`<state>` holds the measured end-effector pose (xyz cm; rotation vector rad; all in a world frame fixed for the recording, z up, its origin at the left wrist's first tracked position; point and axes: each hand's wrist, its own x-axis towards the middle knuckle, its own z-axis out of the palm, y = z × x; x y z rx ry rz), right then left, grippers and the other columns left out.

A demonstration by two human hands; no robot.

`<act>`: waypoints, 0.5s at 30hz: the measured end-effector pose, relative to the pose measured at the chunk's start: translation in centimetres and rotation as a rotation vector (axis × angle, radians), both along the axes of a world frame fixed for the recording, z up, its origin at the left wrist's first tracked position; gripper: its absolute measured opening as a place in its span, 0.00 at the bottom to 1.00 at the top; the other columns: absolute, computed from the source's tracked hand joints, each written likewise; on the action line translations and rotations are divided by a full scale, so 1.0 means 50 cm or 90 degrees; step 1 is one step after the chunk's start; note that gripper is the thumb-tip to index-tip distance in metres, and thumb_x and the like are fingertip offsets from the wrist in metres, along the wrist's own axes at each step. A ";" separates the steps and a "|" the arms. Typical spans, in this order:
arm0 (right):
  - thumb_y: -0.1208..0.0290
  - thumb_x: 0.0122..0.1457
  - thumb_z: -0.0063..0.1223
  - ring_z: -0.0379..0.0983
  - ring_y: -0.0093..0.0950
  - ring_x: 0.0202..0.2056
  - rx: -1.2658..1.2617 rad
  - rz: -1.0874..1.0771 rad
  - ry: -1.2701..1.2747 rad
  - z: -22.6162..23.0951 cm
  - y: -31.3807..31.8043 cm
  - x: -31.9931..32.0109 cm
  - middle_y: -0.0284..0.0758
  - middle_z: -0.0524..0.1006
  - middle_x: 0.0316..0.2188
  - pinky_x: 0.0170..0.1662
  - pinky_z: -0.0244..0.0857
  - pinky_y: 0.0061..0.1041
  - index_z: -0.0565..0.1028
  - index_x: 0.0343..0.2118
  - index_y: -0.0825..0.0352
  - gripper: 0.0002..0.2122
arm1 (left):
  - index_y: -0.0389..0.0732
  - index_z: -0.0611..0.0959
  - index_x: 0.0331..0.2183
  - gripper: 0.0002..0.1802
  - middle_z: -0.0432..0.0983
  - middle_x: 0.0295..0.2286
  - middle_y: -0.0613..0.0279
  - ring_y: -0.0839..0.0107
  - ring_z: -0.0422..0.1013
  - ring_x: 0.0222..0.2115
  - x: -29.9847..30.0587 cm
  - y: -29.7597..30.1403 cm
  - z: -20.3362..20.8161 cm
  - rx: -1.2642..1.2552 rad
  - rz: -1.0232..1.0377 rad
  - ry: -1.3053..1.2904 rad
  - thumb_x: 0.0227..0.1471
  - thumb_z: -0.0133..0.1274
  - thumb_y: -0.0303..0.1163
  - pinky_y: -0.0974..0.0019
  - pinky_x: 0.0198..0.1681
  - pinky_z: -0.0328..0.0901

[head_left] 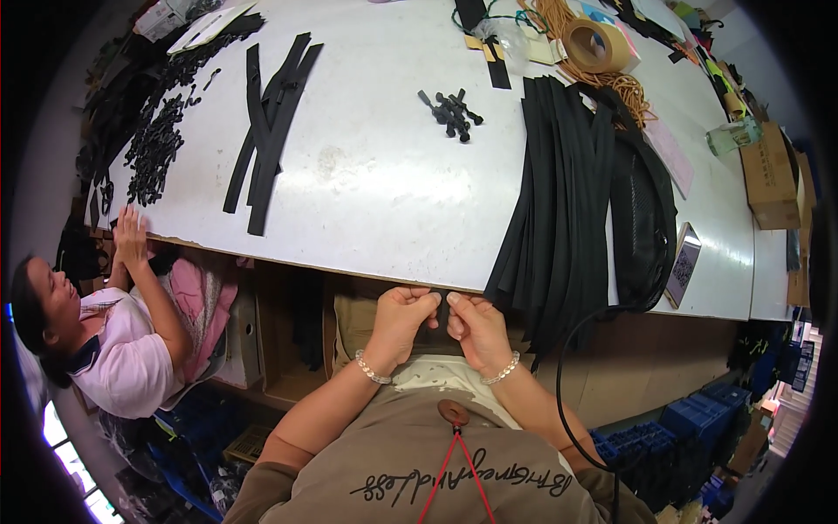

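My left hand (402, 321) and my right hand (477, 327) meet at the near edge of the white table (384, 201). Both are closed in a pinch, thumbs facing each other. Between them shows a small black strip (443, 307), gripped from both sides; most of it is hidden by my fingers. Just right of my right hand, a thick bundle of long black fabric strips (559, 192) hangs over the table edge. Farther off, beyond my hands, lies a small pile of short black pieces with knobbed ends (451, 113).
Several black strips (271, 131) lie crossed at left, near a heap of small black pieces (155, 148). A co-worker (131, 349) sits at the left edge. At right are a black mesh bag (644, 218), a phone (683, 266), a tape roll (598, 45) and a cable (560, 384).
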<state>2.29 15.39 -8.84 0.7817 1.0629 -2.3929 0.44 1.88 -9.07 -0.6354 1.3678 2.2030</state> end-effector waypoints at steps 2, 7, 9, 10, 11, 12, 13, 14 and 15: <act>0.73 0.55 0.52 0.59 0.15 0.16 -0.028 0.001 0.012 -0.001 0.003 0.002 0.25 0.65 0.16 0.19 0.52 0.15 0.70 0.26 0.67 0.05 | 0.34 0.78 0.27 0.03 0.72 0.21 0.67 0.82 0.66 0.18 0.001 0.002 0.000 0.010 0.012 -0.005 0.44 0.54 0.23 0.77 0.21 0.63; 0.73 0.55 0.52 0.60 0.15 0.17 -0.062 0.008 -0.037 0.007 0.008 0.004 0.25 0.66 0.17 0.20 0.53 0.15 0.69 0.29 0.65 0.04 | 0.35 0.78 0.26 0.03 0.72 0.20 0.67 0.81 0.66 0.18 0.001 0.003 0.001 0.024 0.022 -0.020 0.44 0.54 0.24 0.77 0.21 0.63; 0.73 0.54 0.52 0.60 0.15 0.16 -0.054 0.006 -0.044 0.007 0.007 0.005 0.25 0.66 0.17 0.19 0.52 0.15 0.69 0.29 0.65 0.04 | 0.35 0.78 0.26 0.03 0.72 0.20 0.67 0.81 0.66 0.18 0.001 0.001 0.000 0.023 0.018 -0.017 0.44 0.54 0.24 0.77 0.21 0.64; 0.74 0.54 0.53 0.60 0.15 0.16 -0.047 0.004 -0.051 0.007 0.006 0.006 0.25 0.66 0.17 0.18 0.51 0.15 0.69 0.30 0.65 0.05 | 0.35 0.78 0.26 0.03 0.72 0.20 0.67 0.81 0.66 0.18 0.001 0.001 -0.001 0.021 0.015 -0.014 0.44 0.54 0.24 0.77 0.21 0.64; 0.74 0.54 0.53 0.60 0.15 0.16 -0.047 0.003 -0.051 0.004 0.004 0.008 0.25 0.66 0.17 0.18 0.51 0.15 0.69 0.30 0.65 0.05 | 0.35 0.78 0.26 0.03 0.72 0.20 0.67 0.81 0.66 0.18 0.001 0.001 -0.002 0.022 0.015 -0.014 0.44 0.54 0.24 0.77 0.21 0.64; 0.74 0.53 0.53 0.60 0.14 0.15 -0.013 -0.001 -0.034 0.000 0.002 0.011 0.25 0.66 0.17 0.17 0.51 0.14 0.69 0.30 0.66 0.05 | 0.35 0.78 0.26 0.03 0.72 0.20 0.66 0.80 0.66 0.18 0.002 0.002 -0.004 0.020 0.015 -0.014 0.44 0.54 0.24 0.77 0.21 0.64; 0.75 0.53 0.54 0.59 0.14 0.15 0.020 -0.005 -0.017 -0.002 0.000 0.012 0.25 0.66 0.17 0.16 0.50 0.14 0.68 0.30 0.66 0.06 | 0.35 0.78 0.26 0.03 0.72 0.20 0.66 0.80 0.66 0.18 0.002 0.002 -0.005 0.018 0.015 -0.014 0.44 0.54 0.24 0.76 0.21 0.64; 0.75 0.53 0.54 0.59 0.14 0.15 0.020 -0.005 -0.017 -0.001 -0.002 0.011 0.25 0.66 0.17 0.16 0.50 0.14 0.68 0.30 0.66 0.06 | 0.35 0.78 0.26 0.03 0.72 0.20 0.66 0.80 0.66 0.18 0.003 0.003 -0.005 0.018 0.015 -0.014 0.44 0.54 0.24 0.76 0.21 0.64; 0.75 0.52 0.54 0.59 0.14 0.14 0.048 -0.010 -0.019 0.001 -0.005 0.009 0.26 0.66 0.17 0.15 0.50 0.13 0.68 0.29 0.67 0.06 | 0.34 0.77 0.26 0.04 0.72 0.20 0.65 0.80 0.66 0.18 0.004 0.004 -0.005 0.012 0.021 -0.016 0.44 0.54 0.24 0.76 0.21 0.64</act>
